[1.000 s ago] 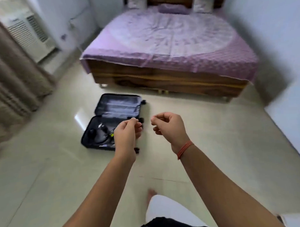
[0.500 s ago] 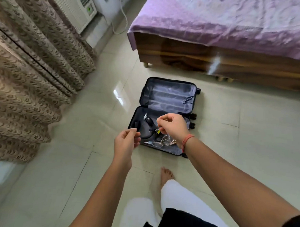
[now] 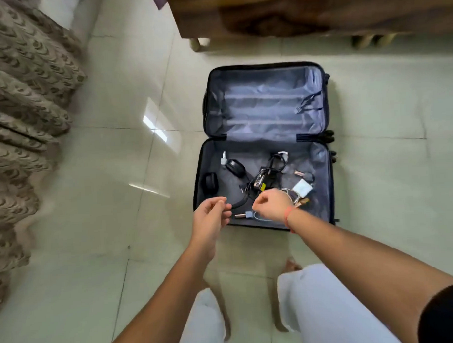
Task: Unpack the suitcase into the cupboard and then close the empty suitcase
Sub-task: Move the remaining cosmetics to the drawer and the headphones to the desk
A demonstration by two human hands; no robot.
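Dark suitcase (image 3: 265, 103) open on the floor (image 3: 112, 180) | headphones (image 3: 211, 183), cables (image 3: 276, 164), white charger (image 3: 301, 188) in its near half | my left hand (image 3: 210, 219) at its near-left corner, fingers (image 3: 219, 203) loosely curled, empty | my right hand (image 3: 271, 205) over its near half, fingers curled under, grip hidden

bed frame (image 3: 291, 12) cropped at top, right hand (image 3: 270, 204) hiding cables (image 3: 277, 162)

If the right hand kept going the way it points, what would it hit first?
Probably the black power adapter in the open suitcase, just beyond the right hand's curled fingers; its height above is unclear.
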